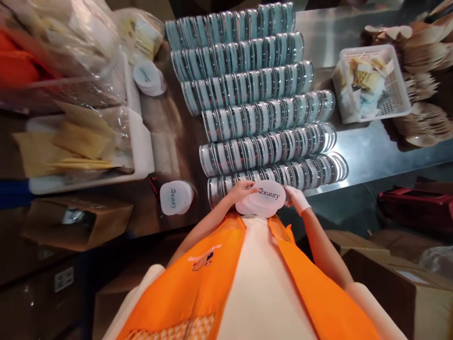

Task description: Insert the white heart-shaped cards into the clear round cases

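Both hands grip a stack of round white printed lids (264, 200) at table edge: left hand (241, 190) one side, gloved right hand (295, 197) opposite, just before nearest row of round clear-lidded tins (279, 174).

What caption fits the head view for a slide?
Both hands hold white lids beside rows of tins on a steel table.

Both forearms reach forward, elbows bent, meeting close before the chest. The left hand (241, 190) curls its bare fingers inward; the right hand (296, 198), gloved in white, faces it, gripping.
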Available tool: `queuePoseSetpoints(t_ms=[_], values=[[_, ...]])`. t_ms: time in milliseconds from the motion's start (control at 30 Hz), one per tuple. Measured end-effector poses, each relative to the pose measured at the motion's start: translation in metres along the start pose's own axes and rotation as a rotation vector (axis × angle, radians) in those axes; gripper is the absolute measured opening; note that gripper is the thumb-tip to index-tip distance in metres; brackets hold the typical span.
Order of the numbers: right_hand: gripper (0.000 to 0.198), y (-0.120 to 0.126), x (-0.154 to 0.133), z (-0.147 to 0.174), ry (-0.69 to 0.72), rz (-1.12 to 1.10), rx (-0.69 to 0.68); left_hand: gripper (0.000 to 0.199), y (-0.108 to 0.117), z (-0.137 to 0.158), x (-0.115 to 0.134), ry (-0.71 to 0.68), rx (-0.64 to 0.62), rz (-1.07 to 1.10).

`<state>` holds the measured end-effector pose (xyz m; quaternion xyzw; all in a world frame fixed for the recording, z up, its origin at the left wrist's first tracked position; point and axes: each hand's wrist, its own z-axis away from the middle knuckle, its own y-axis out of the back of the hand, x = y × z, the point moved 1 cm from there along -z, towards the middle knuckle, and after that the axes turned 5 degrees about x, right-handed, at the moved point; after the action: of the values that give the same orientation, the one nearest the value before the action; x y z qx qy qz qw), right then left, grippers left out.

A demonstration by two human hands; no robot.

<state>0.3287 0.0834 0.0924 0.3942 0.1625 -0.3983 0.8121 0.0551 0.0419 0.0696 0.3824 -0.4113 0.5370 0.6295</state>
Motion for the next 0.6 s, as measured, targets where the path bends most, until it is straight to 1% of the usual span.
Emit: queuePoseSetpoints(t_ms=[33,67,100,133,167,200,233,267,300,333,400,433,500,567,600], values=[[0.044,0.003,-0.006,0.004,0.014,0.095,0.098,0.05,0.0,0.0,0.001,-0.003,-0.008,-0.012],[0.041,0.006,-0.013,0.009,0.058,0.198,0.208,0.049,-0.001,-0.001,0.002,-0.006,-0.021,-0.022],[0.038,0.008,-0.021,0.014,0.136,0.287,0.292,0.049,-0.001,-0.001,0.003,-0.009,-0.035,-0.03],[0.036,0.01,-0.03,0.019,0.237,0.352,0.323,0.049,-0.002,-0.001,0.004,-0.011,-0.047,-0.036],[0.034,0.011,-0.038,0.023,0.342,0.396,0.289,0.049,-0.002,-0.001,0.005,-0.011,-0.056,-0.037],[0.032,0.012,-0.045,0.026,0.427,0.423,0.209,0.049,-0.002,0.0,0.006,-0.007,-0.065,-0.034],[0.029,0.013,-0.05,0.028,0.48,0.457,0.122,0.049,-0.002,0.001,0.007,-0.001,-0.077,-0.028],[0.025,0.016,-0.054,0.03,0.502,0.5,0.07,0.049,-0.002,0.002,0.008,0.005,-0.089,-0.019],[0.021,0.021,-0.056,0.031,0.499,0.541,0.063,0.049,-0.001,0.004,0.008,0.009,-0.102,-0.01],[0.019,0.027,-0.056,0.032,0.481,0.566,0.09,0.048,0.0,0.006,0.008,0.005,-0.118,-0.006],[0.021,0.037,-0.054,0.034,0.45,0.553,0.16,0.047,0.001,0.011,0.008,-0.021,-0.132,-0.014],[0.024,0.041,-0.051,0.035,0.45,0.528,0.163,0.047,0.002,0.013,0.008,-0.035,-0.116,-0.021],[0.029,0.04,-0.045,0.037,0.453,0.481,0.106,0.046,0.002,0.016,0.007,-0.045,-0.054,-0.028],[0.03,0.032,-0.04,0.036,0.437,0.431,0.032,0.046,0.001,0.017,0.005,-0.024,0.019,-0.018],[0.029,0.028,-0.038,0.035,0.42,0.4,0.019,0.047,0.0,0.018,0.004,-0.007,0.04,-0.008]])
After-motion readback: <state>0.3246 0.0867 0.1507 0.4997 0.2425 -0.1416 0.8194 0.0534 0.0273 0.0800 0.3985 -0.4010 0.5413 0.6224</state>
